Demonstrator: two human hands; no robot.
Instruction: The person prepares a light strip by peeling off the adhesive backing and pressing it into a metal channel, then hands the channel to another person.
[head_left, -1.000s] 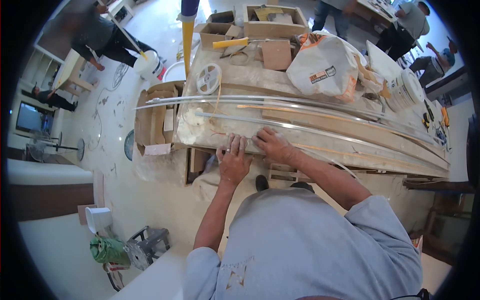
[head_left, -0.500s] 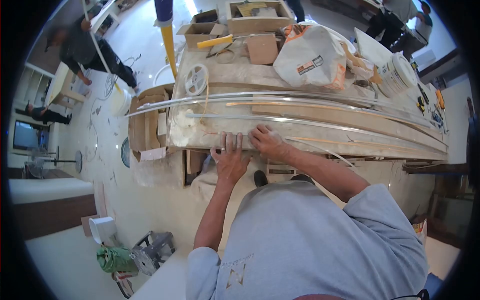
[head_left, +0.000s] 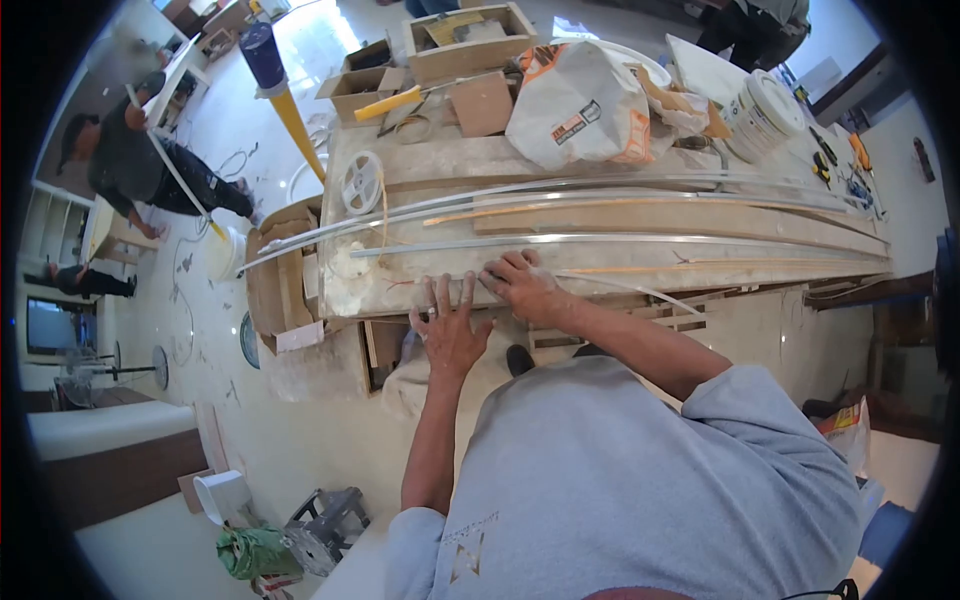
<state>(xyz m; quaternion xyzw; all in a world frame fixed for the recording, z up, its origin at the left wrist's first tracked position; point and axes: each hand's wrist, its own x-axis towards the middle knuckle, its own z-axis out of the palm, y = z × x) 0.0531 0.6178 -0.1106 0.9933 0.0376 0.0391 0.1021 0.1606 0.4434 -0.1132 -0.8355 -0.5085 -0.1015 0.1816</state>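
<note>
My left hand (head_left: pixel 452 330) lies on the near edge of the workbench (head_left: pixel 400 293), its fingers spread and nothing in it. Just right of it, my right hand (head_left: pixel 522 287) rests on the bench top with bent fingers; what is under its fingertips is too small to make out. Beyond both hands a metal strip (head_left: pixel 600 240) runs along the bench. A thin wooden strip (head_left: pixel 640 268) and a white strip (head_left: pixel 650 293) start near my right hand and extend to the right. Red wire ends (head_left: pixel 400 283) show beside my left fingers.
On the bench are a reel (head_left: pixel 362 183), a yellow-handled tool (head_left: pixel 388 103), a white bag (head_left: pixel 580 110) and a bucket (head_left: pixel 765 115). An open cardboard box (head_left: pixel 282 275) stands at the left end. A person (head_left: pixel 150 165) holding a pole stands at the left.
The view has shifted, so the bench contents appear further left. My two hands stay at the near edge, the left fingers slightly more spread. The person at the left appears closer.
</note>
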